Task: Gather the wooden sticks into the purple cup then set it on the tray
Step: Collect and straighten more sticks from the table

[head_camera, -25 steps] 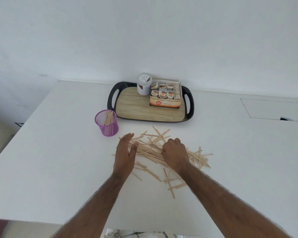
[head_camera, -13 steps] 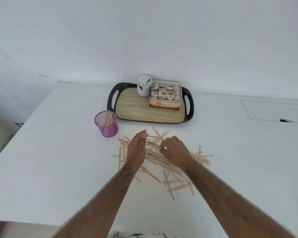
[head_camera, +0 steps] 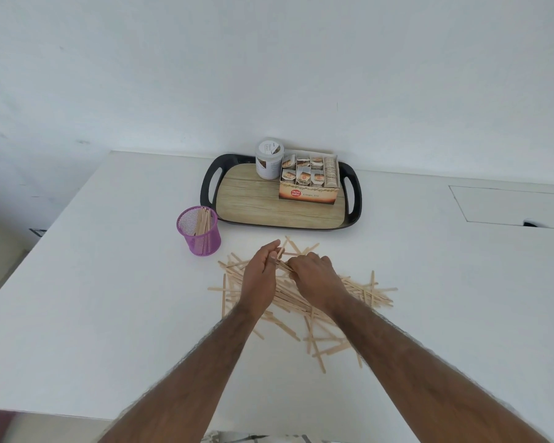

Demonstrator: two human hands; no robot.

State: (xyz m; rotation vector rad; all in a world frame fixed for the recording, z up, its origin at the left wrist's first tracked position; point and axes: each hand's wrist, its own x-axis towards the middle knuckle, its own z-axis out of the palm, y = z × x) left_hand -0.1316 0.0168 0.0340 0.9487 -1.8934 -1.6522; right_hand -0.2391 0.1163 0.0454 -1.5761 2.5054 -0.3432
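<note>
Trying to work out what the hands are doing in this one, are they actually holding anything? And where's the cup sitting? (benchwatcher)

Yep, both are holding. The left hand [head_camera: 259,279] is pinching a bunch of the wooden sticks [head_camera: 360,290] between thumb and fingers. The right hand [head_camera: 315,278] is curling its fingers round the same bunch just beside it, so the two hands are nearly touching over the middle of the pile. The rest of the sticks are lying scattered flat on the white table [head_camera: 93,298], crossing each other, some poking out from under both forearms. The purple cup [head_camera: 200,239] is standing upright on the table off to the left of the pile, just beside the tray's near left corner and not on it. It's already carrying a few sticks, leaning toward its right side. The tray [head_camera: 253,206] is sitting behind the pile, near the wall, and it's holding a tea box [head_camera: 307,195] and a round jar [head_camera: 268,161] along its back edge. (meshcupfan)
</note>
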